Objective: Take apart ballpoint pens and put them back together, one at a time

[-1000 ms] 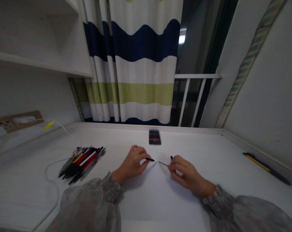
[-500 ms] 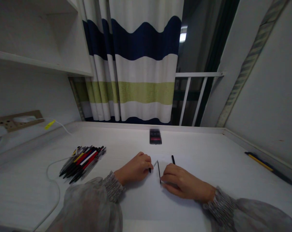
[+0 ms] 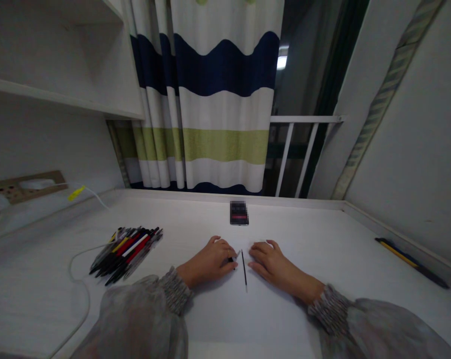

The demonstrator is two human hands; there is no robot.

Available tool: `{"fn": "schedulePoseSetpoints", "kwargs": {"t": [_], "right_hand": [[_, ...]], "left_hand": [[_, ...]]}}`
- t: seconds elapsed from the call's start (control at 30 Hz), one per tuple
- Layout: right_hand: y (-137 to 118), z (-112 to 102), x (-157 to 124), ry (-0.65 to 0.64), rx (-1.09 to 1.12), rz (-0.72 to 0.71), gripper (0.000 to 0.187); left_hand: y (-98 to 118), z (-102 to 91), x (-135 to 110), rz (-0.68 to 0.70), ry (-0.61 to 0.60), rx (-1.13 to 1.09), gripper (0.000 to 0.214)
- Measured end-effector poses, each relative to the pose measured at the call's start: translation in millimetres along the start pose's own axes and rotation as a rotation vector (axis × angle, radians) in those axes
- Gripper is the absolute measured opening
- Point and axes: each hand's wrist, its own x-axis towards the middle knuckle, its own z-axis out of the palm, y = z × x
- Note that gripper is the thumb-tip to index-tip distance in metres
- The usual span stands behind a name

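A thin black pen refill lies on the white paper, between my two hands. My left hand rests to its left, fingers curled round a small black pen part that shows only partly between finger and thumb. A small, thin greyish piece, perhaps a spring, lies by the refill's upper end, close to my left fingertips. To the right of the refill my right hand lies low over the paper, its thumb and bent fingers apart. What is under its palm is hidden.
A pile of pens lies at the left, beside a white cable. Further back is a dark, blurred-out phone-like object. A long black-and-yellow tool lies by the right wall. A curtain hangs behind the desk.
My right hand has let go of the refill, which stays on the paper, and has moved slightly up. It now covers where a black pen part showed. My left hand has barely moved.
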Motion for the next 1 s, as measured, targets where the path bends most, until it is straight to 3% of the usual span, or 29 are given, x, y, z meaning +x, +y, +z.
{"fn": "schedulePoseSetpoints", "kwargs": {"t": [0.27,0.5,0.77,0.87,1.0], "right_hand": [[6,0,-2,0.132,0.04,0.049,0.028],[4,3,-1,-0.031,0.027,-0.014,0.031],[-1,-6,-3,-0.007,0.188,-0.087,0.026],[1,-7,-4,0.043,0.236,-0.016,0.028],[9,-8,-3,0.137,0.229,0.202,0.031]], "left_hand": [[3,-3.6,-2,0.021,-0.037,-0.061,0.018],[2,-1.3,-2,0.042,-0.033,-0.097,0.016],[1,-2.8,-2,0.059,-0.04,-0.111,0.011],[2,-4.0,-2,0.064,-0.045,-0.117,0.011],[2,-4.2,-2,0.064,-0.036,-0.086,0.016]]}}
